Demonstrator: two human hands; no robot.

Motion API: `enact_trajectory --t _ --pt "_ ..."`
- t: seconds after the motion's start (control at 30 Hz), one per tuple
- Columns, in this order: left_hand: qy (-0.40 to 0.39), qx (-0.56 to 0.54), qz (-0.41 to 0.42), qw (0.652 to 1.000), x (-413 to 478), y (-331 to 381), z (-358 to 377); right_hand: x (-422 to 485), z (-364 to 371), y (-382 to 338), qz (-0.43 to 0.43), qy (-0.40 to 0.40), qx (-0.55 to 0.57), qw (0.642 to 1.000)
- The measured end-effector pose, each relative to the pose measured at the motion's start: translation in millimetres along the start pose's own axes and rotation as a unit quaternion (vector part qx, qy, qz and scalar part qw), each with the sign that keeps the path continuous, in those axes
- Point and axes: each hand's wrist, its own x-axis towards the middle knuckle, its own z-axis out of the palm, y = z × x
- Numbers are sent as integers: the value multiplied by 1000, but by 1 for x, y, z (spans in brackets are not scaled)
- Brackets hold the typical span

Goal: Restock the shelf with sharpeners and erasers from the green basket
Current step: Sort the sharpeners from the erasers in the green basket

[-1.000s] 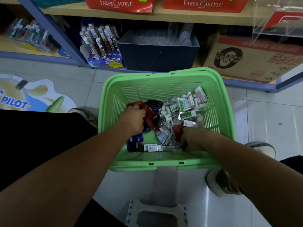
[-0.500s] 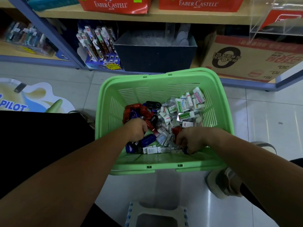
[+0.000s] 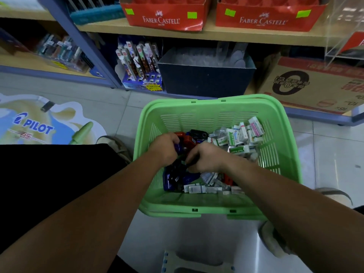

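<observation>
Tile floor [image 3: 126,109], green basket [image 3: 216,100]: red/blue sharpeners [image 3: 172,180], white erasers [image 3: 237,134]; L hand [image 3: 163,148], R hand [image 3: 206,158] clamped on sharpeners.

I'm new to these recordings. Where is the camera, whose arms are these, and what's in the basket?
No machine here: one camera on a person's head looks forward and down, so the arms are the wearer's own. A green plastic basket stands on the tiled floor before a wooden shop shelf. Inside lie red, blue and black plastic sharpeners on the left and small white boxed erasers on the right and near side. The left hand and right hand both curl their fingers round dark sharpeners; which ones exactly is hidden.
</observation>
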Motion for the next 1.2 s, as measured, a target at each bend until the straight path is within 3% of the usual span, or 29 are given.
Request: enact_trajectory --t 0.17,0.27,0.37,0.43,0.5,0.6,0.83,0.97,1.1,1.2 --pt "25 52 51 997 -17 1 7 11 2 11 14 14 69 997" --pt "-103 68 65 990 -18 0 34 3 -7 28 41 19 -10 999" --pt "-242 87 93 962 -15 5 63 -15 -14 40 74 -45 -138 987" --pt "-290 121 92 945 -10 6 78 -28 -15 49 92 -50 -159 982" --pt "-310 163 94 932 -5 5 88 -41 -17 58 110 9 -160 981" --pt "-329 223 104 912 -1 6 96 -52 -22 68 123 74 -229 963" --pt "-338 245 89 904 -1 5 103 -45 -12 69 146 30 -285 947" --pt "-337 231 80 909 -2 8 102 -36 -3 65 167 49 -310 935" --pt "-325 156 54 931 -8 12 91 -30 5 62 197 77 -267 940" --pt "-271 60 16 961 -11 11 77 -33 -4 53 205 85 -140 965"
